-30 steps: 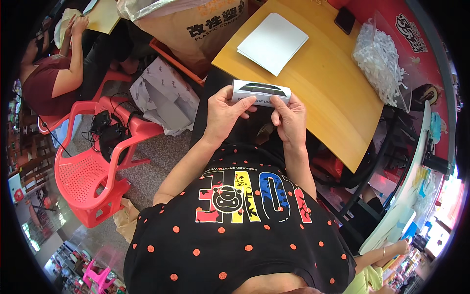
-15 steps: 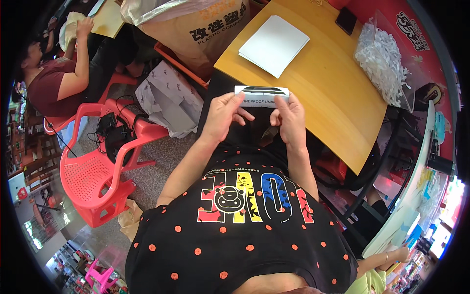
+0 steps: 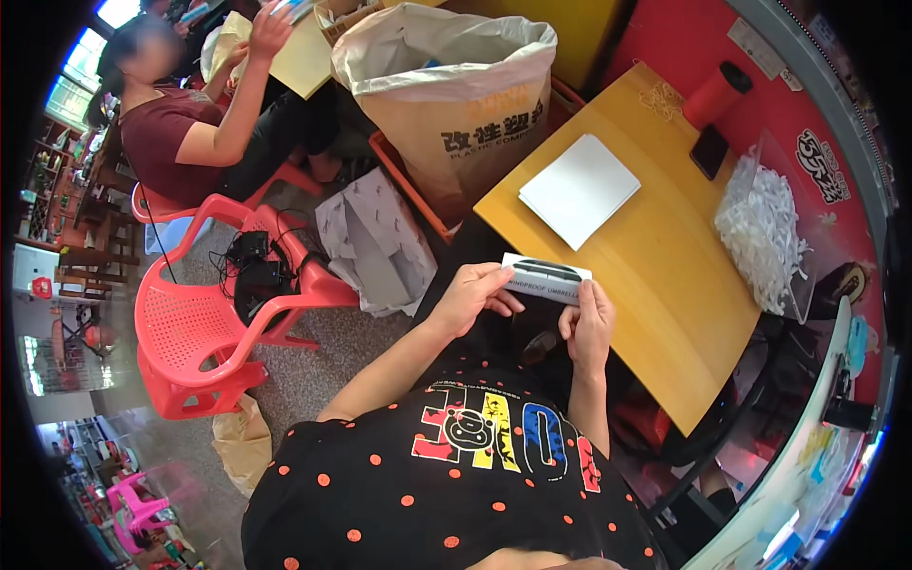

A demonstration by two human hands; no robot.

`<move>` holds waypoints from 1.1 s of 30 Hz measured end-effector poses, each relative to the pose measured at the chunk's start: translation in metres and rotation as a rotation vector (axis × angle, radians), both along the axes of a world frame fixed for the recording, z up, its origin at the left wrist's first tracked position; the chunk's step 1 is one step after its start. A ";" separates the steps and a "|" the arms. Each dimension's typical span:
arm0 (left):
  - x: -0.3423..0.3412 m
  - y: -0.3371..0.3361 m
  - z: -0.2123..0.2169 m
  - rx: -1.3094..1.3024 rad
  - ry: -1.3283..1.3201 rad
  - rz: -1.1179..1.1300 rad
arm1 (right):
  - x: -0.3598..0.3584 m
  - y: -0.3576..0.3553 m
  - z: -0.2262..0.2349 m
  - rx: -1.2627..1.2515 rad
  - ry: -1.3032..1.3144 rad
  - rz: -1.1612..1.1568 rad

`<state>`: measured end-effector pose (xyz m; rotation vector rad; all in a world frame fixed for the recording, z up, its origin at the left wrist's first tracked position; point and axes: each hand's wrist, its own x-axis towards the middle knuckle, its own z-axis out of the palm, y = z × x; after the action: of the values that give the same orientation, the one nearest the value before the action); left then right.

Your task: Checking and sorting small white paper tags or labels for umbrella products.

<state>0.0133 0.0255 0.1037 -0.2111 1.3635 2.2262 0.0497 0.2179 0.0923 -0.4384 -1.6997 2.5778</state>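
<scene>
Between my two hands, over my lap beside the near left edge of the yellow wooden table (image 3: 689,294), is a small printed paper sleeve (image 3: 546,281) in white and grey with a dark picture along its top. My left hand (image 3: 478,298) pinches its left end between thumb and fingers. At the right end my right hand (image 3: 590,328) grips it, thumb on the front. Whether the sleeve is flat or folded into a box, I cannot tell. On the table just beyond my hands lies a stack of white sheets (image 3: 581,190).
A black phone (image 3: 709,152), a red cylinder (image 3: 717,95), rubber bands (image 3: 660,100) and a clear bag of white strips (image 3: 760,233) are on the table. Left of it stand a large sack (image 3: 446,100) and a red plastic chair (image 3: 195,309) with black cables. Another person (image 3: 180,133) sits far left.
My view has shifted, so the table and sack sit lower and further right in it. Both hands keep hold of the sleeve, which now tilts down to the right. The other person's hand is raised.
</scene>
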 end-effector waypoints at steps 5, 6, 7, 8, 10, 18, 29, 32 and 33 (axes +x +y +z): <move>-0.005 -0.029 -0.014 -0.150 0.118 0.000 | 0.006 0.009 -0.002 0.057 0.024 0.143; -0.008 -0.032 -0.008 -0.157 0.153 -0.004 | 0.006 0.010 -0.003 0.085 0.035 0.173; -0.011 -0.034 -0.001 -0.181 0.216 -0.019 | 0.006 0.011 -0.002 0.112 0.045 0.202; -0.014 -0.035 0.007 -0.205 0.279 -0.033 | 0.007 0.011 0.001 0.067 0.027 0.127; -0.028 -0.037 0.032 -0.268 0.364 0.020 | 0.006 0.008 0.019 -0.026 -0.002 -0.018; -0.188 -0.101 0.097 -0.165 0.666 0.494 | 0.004 0.033 0.016 0.113 0.079 -0.191; -0.044 -0.060 -0.080 -1.217 0.780 0.241 | -0.055 0.020 0.011 1.530 0.400 0.021; 0.017 -0.036 -0.098 -1.399 0.559 -0.062 | -0.071 0.027 0.001 1.737 0.442 0.133; 0.029 -0.034 -0.101 -1.524 0.582 -0.165 | -0.075 0.029 -0.001 1.799 0.455 0.177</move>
<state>0.0425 -0.0087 0.0028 0.0647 2.9600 0.6685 -0.0250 0.2468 0.0913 0.3679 -2.7825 0.2829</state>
